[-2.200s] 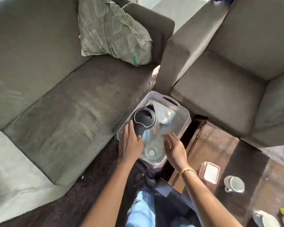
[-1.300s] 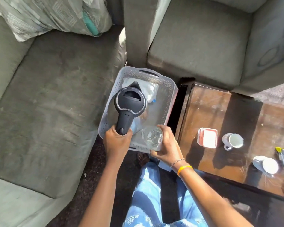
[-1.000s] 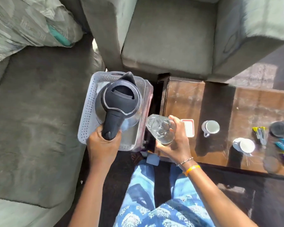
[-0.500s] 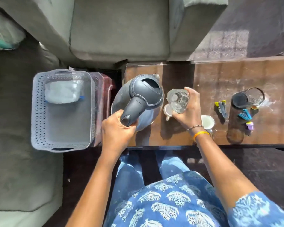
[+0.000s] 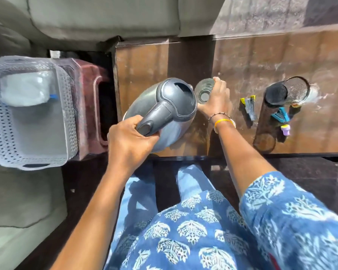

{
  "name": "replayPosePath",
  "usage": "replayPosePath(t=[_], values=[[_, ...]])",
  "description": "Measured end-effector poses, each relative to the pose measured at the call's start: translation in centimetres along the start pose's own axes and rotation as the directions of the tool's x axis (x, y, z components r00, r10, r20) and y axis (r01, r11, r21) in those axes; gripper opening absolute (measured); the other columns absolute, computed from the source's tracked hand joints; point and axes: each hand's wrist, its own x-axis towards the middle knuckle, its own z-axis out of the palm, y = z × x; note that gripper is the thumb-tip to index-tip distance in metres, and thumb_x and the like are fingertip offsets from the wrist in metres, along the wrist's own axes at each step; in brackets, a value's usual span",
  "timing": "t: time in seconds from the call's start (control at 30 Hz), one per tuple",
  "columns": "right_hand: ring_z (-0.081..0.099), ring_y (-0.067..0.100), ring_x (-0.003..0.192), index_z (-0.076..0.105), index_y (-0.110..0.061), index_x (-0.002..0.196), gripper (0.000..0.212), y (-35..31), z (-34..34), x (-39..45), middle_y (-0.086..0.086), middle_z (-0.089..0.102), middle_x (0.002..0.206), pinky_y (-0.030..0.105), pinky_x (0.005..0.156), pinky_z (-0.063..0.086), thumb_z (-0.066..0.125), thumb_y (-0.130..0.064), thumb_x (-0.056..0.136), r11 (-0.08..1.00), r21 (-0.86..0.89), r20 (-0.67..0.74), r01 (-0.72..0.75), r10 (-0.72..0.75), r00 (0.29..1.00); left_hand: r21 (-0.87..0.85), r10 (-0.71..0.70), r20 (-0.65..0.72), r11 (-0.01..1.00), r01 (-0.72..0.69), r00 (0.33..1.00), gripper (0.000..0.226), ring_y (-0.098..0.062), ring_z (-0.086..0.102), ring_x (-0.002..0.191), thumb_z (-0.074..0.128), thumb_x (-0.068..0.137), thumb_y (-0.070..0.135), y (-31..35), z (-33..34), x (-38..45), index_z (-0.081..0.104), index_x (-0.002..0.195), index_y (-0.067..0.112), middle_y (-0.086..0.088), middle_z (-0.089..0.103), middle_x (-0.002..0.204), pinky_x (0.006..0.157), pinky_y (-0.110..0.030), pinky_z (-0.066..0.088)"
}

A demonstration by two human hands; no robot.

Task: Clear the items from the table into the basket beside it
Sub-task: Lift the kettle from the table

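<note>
My left hand (image 5: 130,138) grips the dark handle of a steel electric kettle (image 5: 164,112), held tilted over the left end of the brown table (image 5: 144,61). To its right my right hand (image 5: 216,101) wraps around a clear drinking glass (image 5: 204,90), upright near the kettle's spout. The white perforated basket (image 5: 2,121) sits to the left of the table on a maroon stool (image 5: 90,90); a pale plastic container (image 5: 25,90) lies in its far end.
On the table's right part stand a black mesh holder (image 5: 287,91), a stapler (image 5: 249,108), and small blue and purple items (image 5: 281,117). Grey sofa seats (image 5: 98,18) border the far side and left. My blue patterned clothing (image 5: 203,230) fills the foreground.
Both hands lifted the kettle and the glass out of the basket and carried them right, over the table. The view swung right with them; the basket now holds only the pale container.
</note>
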Motion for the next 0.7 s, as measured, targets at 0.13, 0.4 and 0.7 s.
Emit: replayPosePath(t=[0.13, 0.4, 0.7], values=[[0.040, 0.030, 0.119, 0.028, -0.014, 0.139, 0.086, 0.9, 0.8, 0.4, 0.005, 0.042, 0.134, 0.042, 0.077, 0.051, 0.072, -0.035, 0.068, 0.995, -0.084, 0.084, 0.046, -0.039, 0.996, 0.061, 0.090, 0.029, 0.994, -0.092, 0.996, 0.034, -0.020, 0.030, 0.053, 0.064, 0.061, 0.025, 0.4, 0.7, -0.2, 0.035, 0.051, 0.011, -0.008, 0.033, 0.050, 0.048, -0.032, 0.029], [0.037, 0.028, 0.122, 0.026, -0.017, 0.141, 0.090, 1.8, 1.5, 0.3, 0.002, 0.038, 0.140, 0.040, 0.083, 0.048, 0.078, -0.029, 0.069, 0.996, 0.055, 0.157, 0.064, -0.072, 0.985, 0.090, 0.089, 0.043, 0.992, -0.093, 0.995, 0.034, -0.019, 0.028, 0.054, 0.060, 0.059, 0.024, 0.8, 1.3, -0.6, 0.029, 0.049, 0.017, -0.009, 0.032, 0.050, 0.047, -0.028, 0.025], [0.036, 0.027, 0.134, 0.027, -0.007, 0.143, 0.084, 4.1, 1.1, -0.3, 0.012, 0.039, 0.142, 0.042, 0.115, 0.026, 0.071, -0.004, 0.072, 0.974, 0.186, 0.145, 0.131, -0.159, 0.977, 0.096, 0.107, 0.081, 0.989, -0.115, 0.991, 0.040, -0.016, 0.029, 0.048, 0.063, 0.059, 0.032, 1.3, 1.8, -0.9, 0.028, 0.044, 0.023, 0.003, 0.029, 0.043, 0.047, -0.024, 0.024]])
